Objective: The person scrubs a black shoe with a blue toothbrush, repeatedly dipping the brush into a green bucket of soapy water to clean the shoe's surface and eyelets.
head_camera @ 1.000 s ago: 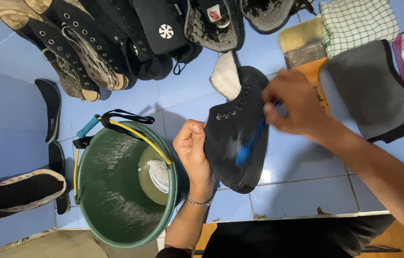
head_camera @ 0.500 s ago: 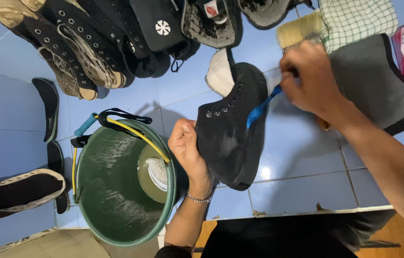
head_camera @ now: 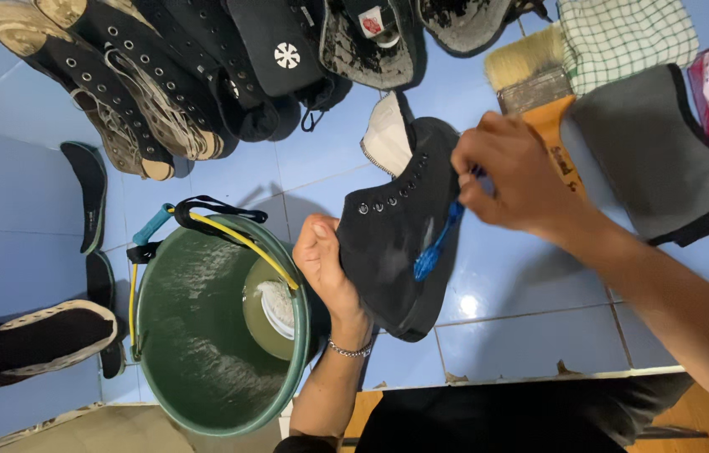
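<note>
Head view, frame centre — the left hand [head_camera: 325,260] clasps a black shoe [head_camera: 396,243] beside the green bucket [head_camera: 203,403], while the right hand [head_camera: 509,180] grips a blue toothbrush [head_camera: 438,243], seemingly mid-scrub — next stroke likely needs steady bristle pressure.

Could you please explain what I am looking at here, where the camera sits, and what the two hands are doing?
There is no machine: a person works with bare hands, filmed by one camera worn on the head and looking down at a blue tiled floor. The left hand steadies a black high-top shoe. The right hand grips a small blue brush laid against the shoe's side. Beside the left hand stands a green bucket with a yellow handle. More dark shoes lie in a pile beyond, next to a wide paintbrush, a checked cloth and a grey cloth.
</note>
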